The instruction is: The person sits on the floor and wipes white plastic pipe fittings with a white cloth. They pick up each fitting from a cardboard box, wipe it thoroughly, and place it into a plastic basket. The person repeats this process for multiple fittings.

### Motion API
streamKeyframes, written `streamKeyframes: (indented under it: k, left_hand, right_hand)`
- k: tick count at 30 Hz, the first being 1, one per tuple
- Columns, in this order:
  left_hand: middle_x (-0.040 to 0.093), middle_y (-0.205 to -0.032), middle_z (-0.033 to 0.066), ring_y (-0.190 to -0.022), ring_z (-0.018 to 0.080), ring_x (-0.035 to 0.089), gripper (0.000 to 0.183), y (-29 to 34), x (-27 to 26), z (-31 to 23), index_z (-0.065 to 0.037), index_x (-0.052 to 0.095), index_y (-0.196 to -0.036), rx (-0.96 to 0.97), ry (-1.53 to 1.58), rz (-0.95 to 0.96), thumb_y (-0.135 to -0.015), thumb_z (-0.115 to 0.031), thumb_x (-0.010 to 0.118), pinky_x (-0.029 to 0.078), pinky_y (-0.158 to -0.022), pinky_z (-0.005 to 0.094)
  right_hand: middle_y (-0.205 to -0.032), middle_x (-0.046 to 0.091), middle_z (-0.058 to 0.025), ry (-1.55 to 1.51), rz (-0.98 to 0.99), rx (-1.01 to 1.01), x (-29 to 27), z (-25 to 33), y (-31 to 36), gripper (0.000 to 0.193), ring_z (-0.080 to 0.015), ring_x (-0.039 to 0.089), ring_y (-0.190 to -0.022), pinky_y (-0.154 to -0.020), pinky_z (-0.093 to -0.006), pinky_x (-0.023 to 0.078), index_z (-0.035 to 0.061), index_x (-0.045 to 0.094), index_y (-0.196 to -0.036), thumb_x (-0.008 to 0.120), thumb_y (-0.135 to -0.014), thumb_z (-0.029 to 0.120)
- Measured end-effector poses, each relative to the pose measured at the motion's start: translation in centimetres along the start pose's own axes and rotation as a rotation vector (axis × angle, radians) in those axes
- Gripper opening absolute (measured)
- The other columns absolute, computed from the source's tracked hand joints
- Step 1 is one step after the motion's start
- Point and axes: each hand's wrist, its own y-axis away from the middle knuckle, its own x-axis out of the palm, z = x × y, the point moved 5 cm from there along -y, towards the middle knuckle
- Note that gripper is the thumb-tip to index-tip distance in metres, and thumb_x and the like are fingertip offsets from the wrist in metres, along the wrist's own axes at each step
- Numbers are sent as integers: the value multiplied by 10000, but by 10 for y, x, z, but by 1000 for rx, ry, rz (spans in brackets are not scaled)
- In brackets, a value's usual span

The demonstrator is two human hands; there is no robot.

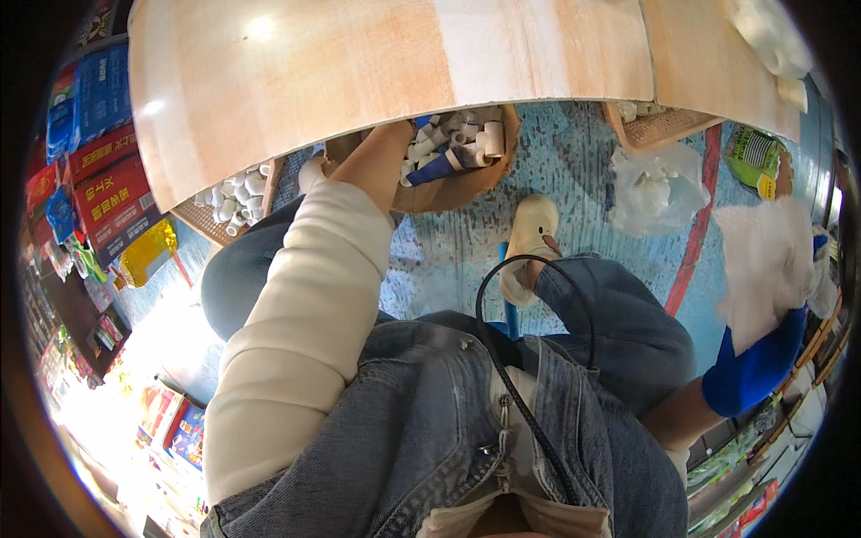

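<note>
My left hand (401, 134) reaches beneath the table edge into a round-sided brown box (453, 195). Only the wrist and the start of the hand show; the fingers are hidden. White plastic pipe fittings (491, 141) fill the box, and a dark blue piece (432, 170) lies among them. Off to the right, my right arm ends in a blue cuff (758, 366). A ragged, pale cloth-like sheet (767, 269) covers the area of my right hand, so I cannot make out its fingers or whether it holds the sheet.
A pale wood-patterned table (386, 63) spans the top. Under it stand a basket of white fittings (235, 199) and a tan basket (659, 130). A clear plastic bag (659, 193) and green packet (756, 160) lie on the blue floor. Red cartons (112, 179) are stacked at left.
</note>
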Motion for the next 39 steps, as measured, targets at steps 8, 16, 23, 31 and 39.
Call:
streamKeyframes:
  k: [8, 16, 23, 31, 39]
  left_hand:
    - [572, -1062, 25, -884, 129, 547, 433, 83, -59, 10, -118, 515, -1184, 5, 724, 396, -796, -252, 656, 492, -704, 309]
    - [508, -1215, 72, -1134, 174, 466, 603, 208, -188, -59, -67, 422, -1281, 347, 1159, 339, -735, -59, 678, 383, -969, 320]
    - [549, -1093, 44, -1076, 152, 498, 529, 298, -246, -95, -60, 463, -1141, 478, 1229, 231, -692, -108, 741, 405, -928, 311]
    - [563, -1080, 79, -995, 148, 541, 479, 298, -232, -90, -22, 470, -1136, 418, 1391, 49, -732, -93, 717, 450, -850, 303]
    - [594, -1003, 107, -922, 153, 576, 433, 279, -240, -90, 9, 472, -1101, 388, 1368, -313, -752, -102, 704, 484, -779, 291]
  right_hand:
    - [-1298, 419, -163, -89, 207, -34, 96, 0, -18, 461, -236, 439, -1177, -994, -356, 364, -33, 334, -1307, 442, -910, 175]
    - [-1057, 593, -129, -289, 201, -1, 162, -13, -8, 260, -214, 576, -995, -885, -332, 458, -11, 534, -1078, 472, -871, 136]
    - [-1217, 497, -115, 194, 718, -177, 239, -41, 66, 471, -202, 482, -1115, -970, -321, 365, 49, 442, -1266, 501, -887, 323]
    - [-1332, 398, -162, 743, 835, -683, 280, -56, 90, 584, -324, 417, -1196, -976, -378, 369, 51, 378, -1310, 609, -795, 197]
    - [-1185, 519, -186, 879, 568, -643, 281, -75, 65, 475, -319, 552, -1016, -841, -362, 457, 85, 430, -1283, 565, -829, 132]
